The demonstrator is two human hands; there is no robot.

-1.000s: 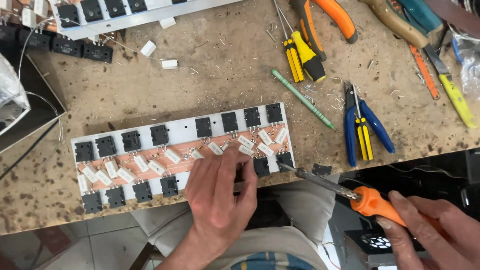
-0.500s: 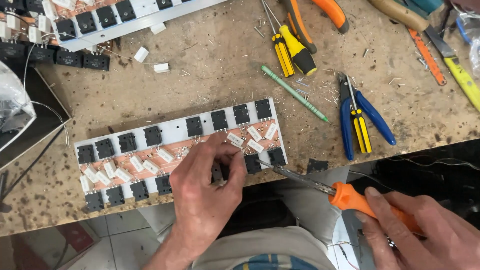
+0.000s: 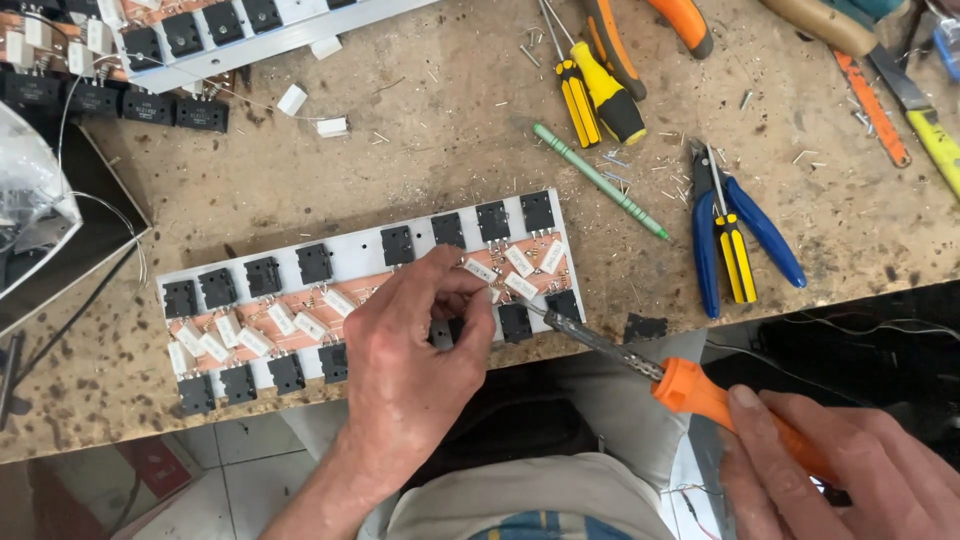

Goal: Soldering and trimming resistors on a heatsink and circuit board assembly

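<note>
Seen from above: a worn counter with a long circuit board lying near its front edge. Left hand resting on the board's right half, fingers pinched narrow on a small white resistor. Right hand wrapped around an orange-handled soldering iron, tip touching the board just beside those fingers. Rows of black transistors and white resistors already seated along the board — soldering likely well along, though joints too small to judge. Blue pliers and yellow screwdrivers lying well apart, further back.
</note>
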